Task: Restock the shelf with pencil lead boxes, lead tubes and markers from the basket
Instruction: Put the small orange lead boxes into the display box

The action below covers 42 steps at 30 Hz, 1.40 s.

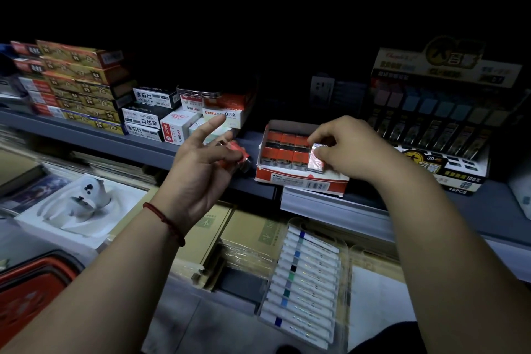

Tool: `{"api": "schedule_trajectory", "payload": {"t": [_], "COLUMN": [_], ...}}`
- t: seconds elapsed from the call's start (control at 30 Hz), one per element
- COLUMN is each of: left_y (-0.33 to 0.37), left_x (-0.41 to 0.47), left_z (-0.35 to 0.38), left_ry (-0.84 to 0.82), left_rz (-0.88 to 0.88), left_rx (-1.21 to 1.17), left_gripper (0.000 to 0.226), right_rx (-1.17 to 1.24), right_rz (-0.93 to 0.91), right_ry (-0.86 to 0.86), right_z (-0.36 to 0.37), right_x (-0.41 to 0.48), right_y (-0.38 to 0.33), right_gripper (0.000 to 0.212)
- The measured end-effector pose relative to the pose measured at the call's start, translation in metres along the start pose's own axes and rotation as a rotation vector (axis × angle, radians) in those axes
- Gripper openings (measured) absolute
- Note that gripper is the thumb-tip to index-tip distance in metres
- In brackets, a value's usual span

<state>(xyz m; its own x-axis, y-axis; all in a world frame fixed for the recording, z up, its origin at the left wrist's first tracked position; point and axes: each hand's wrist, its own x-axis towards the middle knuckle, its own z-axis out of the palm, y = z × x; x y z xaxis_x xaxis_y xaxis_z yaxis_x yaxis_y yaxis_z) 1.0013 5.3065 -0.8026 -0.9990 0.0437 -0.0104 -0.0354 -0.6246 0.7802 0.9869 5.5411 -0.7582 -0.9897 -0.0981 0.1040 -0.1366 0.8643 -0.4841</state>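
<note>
Dark aisle, black overhead, light only on the grey shelf [129, 142]. The landmark is the open orange-and-white display carton [301, 179] sitting at the shelf's front edge.

The right hand [353, 149] is over the carton's right end, its fingers [324, 131] pinching a film-wrapped lead box [315, 158] that stands in the front row beside the orange ones already packed there. Just left of the carton is the left hand [201, 169], thumb and lower fingers curled round a few orange lead boxes [240, 152] and the index finger sticking straight up.

Further left of the carton, white boxes [172, 121] sit in a low pile, and beyond them is a tall stack of gold boxes [83, 86]. Right of the carton stands a lead-tube display [431, 129], tubes upright in rows.

Below the carton, on the lower surface [201, 322], a clear-cased marker set [307, 276] lies flat against brown cartons [253, 227]. Down at far lower left of the carton is the red basket [31, 293], its contents out of sight.
</note>
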Motion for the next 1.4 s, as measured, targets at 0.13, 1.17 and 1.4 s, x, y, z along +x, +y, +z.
{"api": "schedule_trajectory", "payload": {"t": [0.13, 1.17, 1.4], "left_y": [0.004, -0.008, -0.009], "left_x": [-0.005, -0.006, -0.006], "left_z": [0.001, 0.010, 0.007], "left_ry": [-0.001, 0.055, 0.009], "left_rz": [0.005, 0.129, 0.178], "left_rx": [0.041, 0.339, 0.569], "left_gripper": [0.066, 0.034, 0.027], "right_rx": [-0.086, 0.008, -0.009], "right_rz": [0.003, 0.038, 0.008], "right_ry": [0.079, 0.127, 0.155], "right_z": [0.008, -0.020, -0.021], "right_x": [0.002, -0.014, -0.016], "right_y": [-0.004, 0.013, 0.011], "right_gripper": [0.005, 0.023, 0.009]}}
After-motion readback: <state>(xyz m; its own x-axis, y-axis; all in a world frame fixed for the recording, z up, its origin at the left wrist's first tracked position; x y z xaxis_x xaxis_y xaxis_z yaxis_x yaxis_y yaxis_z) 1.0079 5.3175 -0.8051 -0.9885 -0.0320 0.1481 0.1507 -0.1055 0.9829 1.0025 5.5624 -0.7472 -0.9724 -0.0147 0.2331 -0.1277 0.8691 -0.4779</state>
